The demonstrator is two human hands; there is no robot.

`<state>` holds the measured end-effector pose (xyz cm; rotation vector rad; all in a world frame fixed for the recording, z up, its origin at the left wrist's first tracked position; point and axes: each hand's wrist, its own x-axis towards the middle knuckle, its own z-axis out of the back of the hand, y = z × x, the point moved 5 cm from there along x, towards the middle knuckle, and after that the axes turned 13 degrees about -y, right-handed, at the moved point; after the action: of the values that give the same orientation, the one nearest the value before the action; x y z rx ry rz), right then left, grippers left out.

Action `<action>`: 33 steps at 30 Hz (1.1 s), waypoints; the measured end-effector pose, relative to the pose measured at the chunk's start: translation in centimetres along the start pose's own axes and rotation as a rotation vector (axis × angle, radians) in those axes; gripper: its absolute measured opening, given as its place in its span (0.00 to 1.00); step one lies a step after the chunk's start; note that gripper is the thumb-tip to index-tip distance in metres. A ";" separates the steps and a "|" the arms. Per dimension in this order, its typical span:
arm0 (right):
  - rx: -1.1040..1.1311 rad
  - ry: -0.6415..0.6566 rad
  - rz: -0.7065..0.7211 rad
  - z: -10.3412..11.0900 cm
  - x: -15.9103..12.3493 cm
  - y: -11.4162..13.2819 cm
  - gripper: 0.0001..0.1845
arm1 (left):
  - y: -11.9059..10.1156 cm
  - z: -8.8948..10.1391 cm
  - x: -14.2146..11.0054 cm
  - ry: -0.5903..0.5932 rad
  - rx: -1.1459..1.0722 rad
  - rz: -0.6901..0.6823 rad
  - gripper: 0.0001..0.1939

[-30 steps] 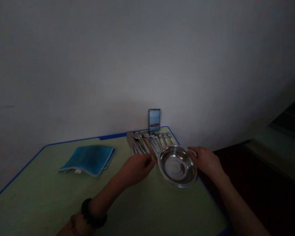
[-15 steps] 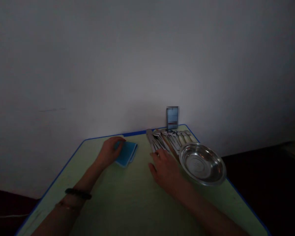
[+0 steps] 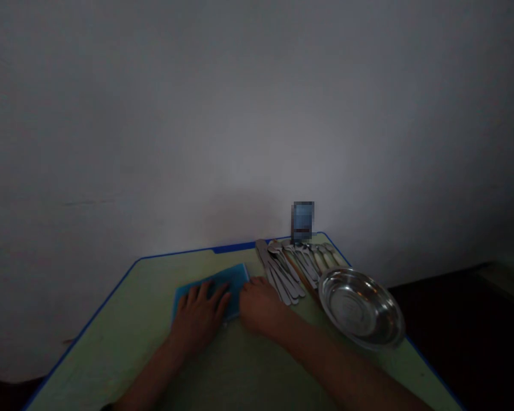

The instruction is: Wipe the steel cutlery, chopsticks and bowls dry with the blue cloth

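A folded blue cloth (image 3: 231, 281) lies on the pale green table (image 3: 124, 319). My left hand (image 3: 201, 311) rests flat on the cloth with its fingers stretched out. My right hand (image 3: 259, 305) sits at the cloth's right edge with its fingers curled over that edge; what they grip is hard to make out in the dim light. Just right of it lies a row of several metal spoons and knives (image 3: 291, 268). A shiny steel bowl (image 3: 362, 308) stands further right, near the table's edge.
A small blurred card or box (image 3: 302, 221) stands against the white wall at the table's back corner. The table has a blue rim (image 3: 231, 248). Dark floor lies to the right of the table.
Both hands have come together on the blue cloth. The left hand now lies flat on it, and the right hand moved left from beside the cutlery to the cloth's edge. The cloth has shifted nearer.
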<state>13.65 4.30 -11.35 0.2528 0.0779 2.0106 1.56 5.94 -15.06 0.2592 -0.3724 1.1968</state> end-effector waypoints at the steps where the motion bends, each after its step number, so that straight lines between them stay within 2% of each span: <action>1: -0.011 -0.015 -0.035 0.9 0.4 -0.8 0.18 | -0.1 0.1 0.6 -0.010 -0.012 0.001 0.22; 3: -0.036 -0.148 -0.159 2.8 1.3 -3.3 0.19 | -0.2 -0.1 1.8 -0.040 -0.039 0.005 0.22; 5: -0.055 -0.341 -0.337 4.8 1.7 -7.1 0.21 | -0.5 -0.6 2.8 -0.070 -0.067 0.001 0.22; 6: -0.060 -0.375 -0.439 5.4 1.6 -9.3 0.21 | -0.7 -0.9 3.1 -0.083 -0.082 -0.007 0.22; 8: -0.096 -0.387 -0.563 6.1 1.4 -13.7 0.26 | -1.0 -1.3 3.4 -0.101 -0.112 -0.028 0.21; 12: -0.121 -0.357 -0.712 6.4 0.2 -21.9 0.31 | -0.6 -1.7 3.9 -0.132 -0.157 -0.041 0.19; 16: -0.057 -0.320 -0.703 5.7 0.0 -26.9 0.31 | -0.1 -2.0 4.2 -0.136 -0.206 -0.075 0.17; 19: 0.040 -0.305 -0.605 4.9 0.9 -28.5 0.29 | -0.3 -2.2 4.5 -0.118 -0.247 -0.108 0.16; 24: 0.174 -0.332 -0.483 4.3 2.5 -29.4 0.19 | -0.5 -2.8 5.4 -0.087 -0.282 -0.108 0.16; 33: 0.172 -0.437 -0.462 4.4 3.6 -28.9 0.24 | -0.1 -3.0 5.7 -0.075 -0.320 -0.104 0.16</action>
<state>38.61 20.01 -11.39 0.7117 0.0281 1.4561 3.92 11.89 -15.48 0.0445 -0.6013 1.0096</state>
